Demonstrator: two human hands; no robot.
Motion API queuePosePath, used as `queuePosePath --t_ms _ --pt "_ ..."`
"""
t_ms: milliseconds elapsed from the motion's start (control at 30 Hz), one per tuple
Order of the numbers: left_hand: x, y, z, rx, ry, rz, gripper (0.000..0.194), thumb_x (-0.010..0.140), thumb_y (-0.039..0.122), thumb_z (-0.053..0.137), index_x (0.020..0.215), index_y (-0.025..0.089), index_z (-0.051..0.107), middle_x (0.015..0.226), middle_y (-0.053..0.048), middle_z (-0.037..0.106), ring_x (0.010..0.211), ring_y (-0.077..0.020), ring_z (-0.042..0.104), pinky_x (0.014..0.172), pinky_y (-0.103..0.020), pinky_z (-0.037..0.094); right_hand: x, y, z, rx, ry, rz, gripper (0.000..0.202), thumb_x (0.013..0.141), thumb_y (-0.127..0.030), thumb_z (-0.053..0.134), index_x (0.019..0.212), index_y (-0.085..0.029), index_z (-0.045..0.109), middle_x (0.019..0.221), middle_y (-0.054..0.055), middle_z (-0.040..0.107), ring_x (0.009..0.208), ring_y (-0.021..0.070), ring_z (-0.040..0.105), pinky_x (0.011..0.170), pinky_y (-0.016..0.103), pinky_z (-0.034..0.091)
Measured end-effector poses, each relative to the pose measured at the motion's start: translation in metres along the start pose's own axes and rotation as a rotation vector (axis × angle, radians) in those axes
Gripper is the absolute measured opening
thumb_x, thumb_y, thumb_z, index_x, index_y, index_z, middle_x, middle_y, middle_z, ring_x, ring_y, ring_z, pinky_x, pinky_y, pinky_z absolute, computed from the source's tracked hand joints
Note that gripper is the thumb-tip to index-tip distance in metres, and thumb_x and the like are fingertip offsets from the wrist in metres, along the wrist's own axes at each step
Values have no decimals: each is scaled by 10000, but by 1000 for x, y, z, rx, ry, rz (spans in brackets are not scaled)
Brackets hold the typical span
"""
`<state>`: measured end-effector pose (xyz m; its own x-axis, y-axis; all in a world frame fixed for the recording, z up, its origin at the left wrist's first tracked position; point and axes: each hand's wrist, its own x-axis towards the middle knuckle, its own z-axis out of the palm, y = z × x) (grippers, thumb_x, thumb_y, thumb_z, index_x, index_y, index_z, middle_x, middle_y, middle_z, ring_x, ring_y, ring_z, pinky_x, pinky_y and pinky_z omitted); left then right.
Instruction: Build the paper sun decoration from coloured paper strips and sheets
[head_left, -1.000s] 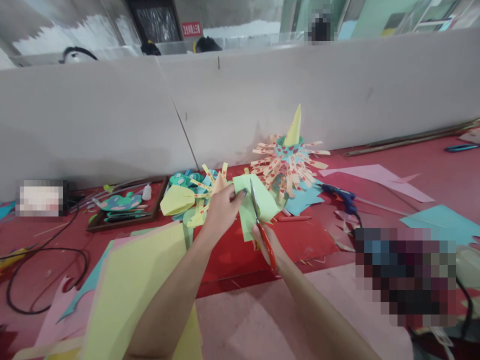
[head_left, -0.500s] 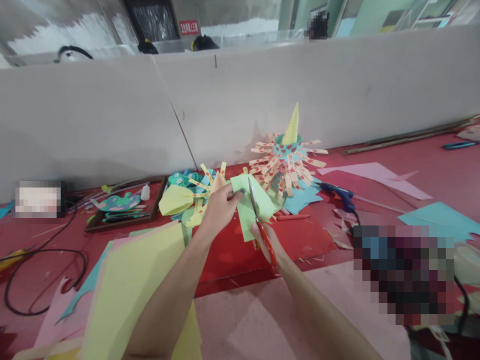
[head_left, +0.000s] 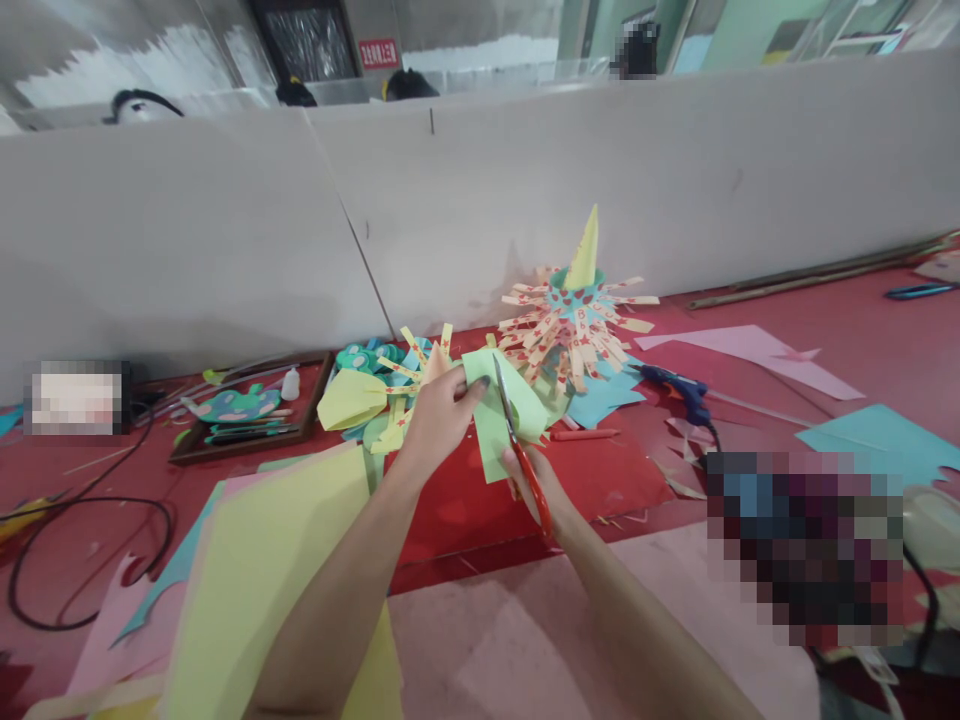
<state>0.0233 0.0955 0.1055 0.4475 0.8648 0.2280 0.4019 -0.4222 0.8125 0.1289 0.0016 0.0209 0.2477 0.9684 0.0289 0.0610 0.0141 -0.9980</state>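
Observation:
My left hand (head_left: 444, 408) pinches the left edge of a light green paper (head_left: 487, 430), with the thumb on its face. In my right hand (head_left: 541, 482) are red-handled scissors (head_left: 534, 480), their blades lying across the green paper and pointing up and away from me. The fingers of the right hand are wrapped round the handles. Past the paper stands a paper piece with many printed strips and a yellow cone (head_left: 583, 250). A yellow paper shape with strips (head_left: 352, 400) lies left of my left hand.
On the left are a tray (head_left: 327, 385) with tools, stacked yellow paper (head_left: 262, 560) and a black cable (head_left: 82, 500). A blue glue gun (head_left: 686, 392), blue paper (head_left: 885, 440) and pink paper (head_left: 750, 355) lie right. A grey partition (head_left: 450, 220) runs behind.
The scissors have shifted very slightly left at the blade tips, along the green paper. Both hands keep nearly the same place and hold.

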Motion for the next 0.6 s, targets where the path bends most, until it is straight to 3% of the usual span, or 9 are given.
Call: queuePosePath --t_ms 167,333,500,600 --pt "0 1 2 0 57 16 259 784 398 506 642 183 531 540 32 503 555 -128 488 519 -228 352 -1 1 -1 -1 -32 -19 444 780 -629 416 664 -201 447 513 -34 399 523 107 393 490 243 309" --pt "1 3 -1 -63 274 44 252 794 397 511 654 189 496 545 48 459 537 -102 448 523 -211 344 -2 4 -1 -4 -76 4 451 789 -630 406 695 -190 432 585 -35 398 525 86 356 497 232 295" --pt "5 0 -14 -88 476 37 218 806 401 502 745 194 532 566 51 425 526 -95 406 512 -205 330 -1 -3 -5 51 -241 -32 421 801 -602 427 764 -184 457 607 -40 379 522 73 320 489 214 284" --pt "11 -11 -24 -88 582 23 191 794 386 519 777 196 538 562 56 412 511 -95 393 502 -211 316 -4 -12 -15 56 -417 -38 421 801 -602 431 748 -185 466 619 -33 395 518 74 330 500 222 296"
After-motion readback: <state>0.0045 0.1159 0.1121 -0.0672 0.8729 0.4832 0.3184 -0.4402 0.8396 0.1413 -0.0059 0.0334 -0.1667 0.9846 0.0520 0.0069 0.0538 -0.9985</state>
